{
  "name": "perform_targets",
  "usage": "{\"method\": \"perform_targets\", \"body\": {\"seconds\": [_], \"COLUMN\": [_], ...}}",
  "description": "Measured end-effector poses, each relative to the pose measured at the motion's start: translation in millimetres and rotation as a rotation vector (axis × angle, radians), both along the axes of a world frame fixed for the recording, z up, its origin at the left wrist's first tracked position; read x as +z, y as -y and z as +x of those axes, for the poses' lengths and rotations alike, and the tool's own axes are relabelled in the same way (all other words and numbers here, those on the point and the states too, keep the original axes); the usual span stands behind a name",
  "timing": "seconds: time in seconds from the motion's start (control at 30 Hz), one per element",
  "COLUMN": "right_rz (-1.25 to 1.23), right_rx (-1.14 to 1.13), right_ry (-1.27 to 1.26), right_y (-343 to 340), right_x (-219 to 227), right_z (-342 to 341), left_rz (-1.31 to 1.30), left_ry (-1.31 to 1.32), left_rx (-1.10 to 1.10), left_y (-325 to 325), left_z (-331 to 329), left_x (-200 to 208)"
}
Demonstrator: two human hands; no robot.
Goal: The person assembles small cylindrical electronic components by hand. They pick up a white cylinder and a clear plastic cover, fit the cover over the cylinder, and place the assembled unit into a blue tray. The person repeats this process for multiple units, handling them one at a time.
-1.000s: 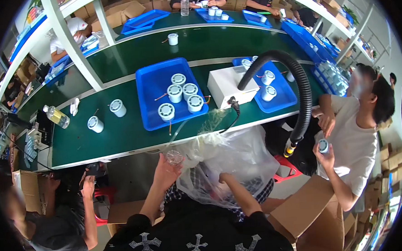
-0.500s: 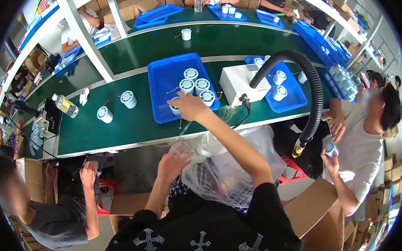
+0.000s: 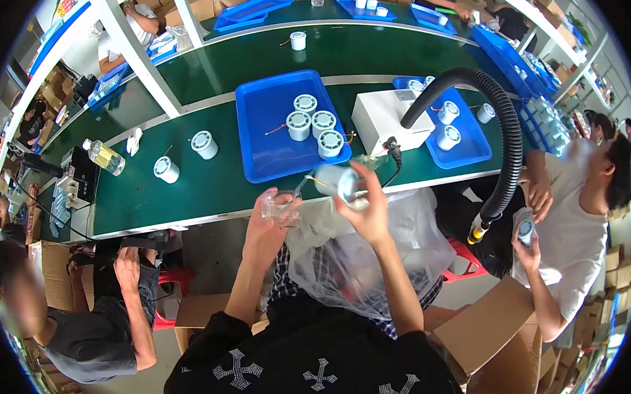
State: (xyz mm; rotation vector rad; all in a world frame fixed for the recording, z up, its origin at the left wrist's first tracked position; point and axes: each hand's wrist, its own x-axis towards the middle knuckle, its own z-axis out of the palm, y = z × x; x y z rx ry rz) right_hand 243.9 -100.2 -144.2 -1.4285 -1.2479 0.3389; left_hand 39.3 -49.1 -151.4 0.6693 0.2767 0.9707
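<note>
My right hand (image 3: 370, 212) grips a pale blue-white cylindrical part (image 3: 342, 183) with a thin wire, blurred by motion, just off the table's near edge. Opposite it, my left hand (image 3: 259, 228) is closed around a clear plastic cup-shaped piece (image 3: 282, 206). The cylinder and the clear piece are close together, with the wire between them; whether they touch I cannot tell. Beyond my hands lies a blue tray (image 3: 267, 114), where several similar cylinders (image 3: 299, 126) stand in its right part. A clear plastic bag (image 3: 377, 279) covers my lap.
Two more cylinders (image 3: 203, 145) and a bottle (image 3: 104, 158) stand left on the green table (image 3: 215, 195). To the right are a white box (image 3: 390, 122), a black flexible hose (image 3: 509, 144) and another blue tray (image 3: 463, 157). Co-workers sit on both sides; an open carton (image 3: 486, 327) is at my right.
My right hand has lifted a cylinder out of the blue tray and drawn it back toward my left hand. My left hand has risen slightly with the clear piece.
</note>
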Motion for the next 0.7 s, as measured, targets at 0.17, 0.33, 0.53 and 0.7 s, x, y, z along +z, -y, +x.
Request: {"method": "perform_targets", "body": {"seconds": [0.17,0.33,0.53,0.7], "right_rz": [-0.143,-0.044,0.093,0.122], "right_rx": [-0.108,0.0,0.304,0.22], "right_ry": [0.048,-0.296,-0.537,-0.343], "right_y": [70,89,96,98], "right_x": [4,18,32,44], "right_z": [4,1,-2,3], "left_rz": [0.114,0.574,0.796,0.791], "left_ry": [-0.073,-0.359,-0.49,-0.482], "left_rx": [-0.06,-0.234,-0.351,-0.368], "left_y": [-4,3,6,16], "left_z": [24,38,37,48], "left_x": [12,22,64,71]}}
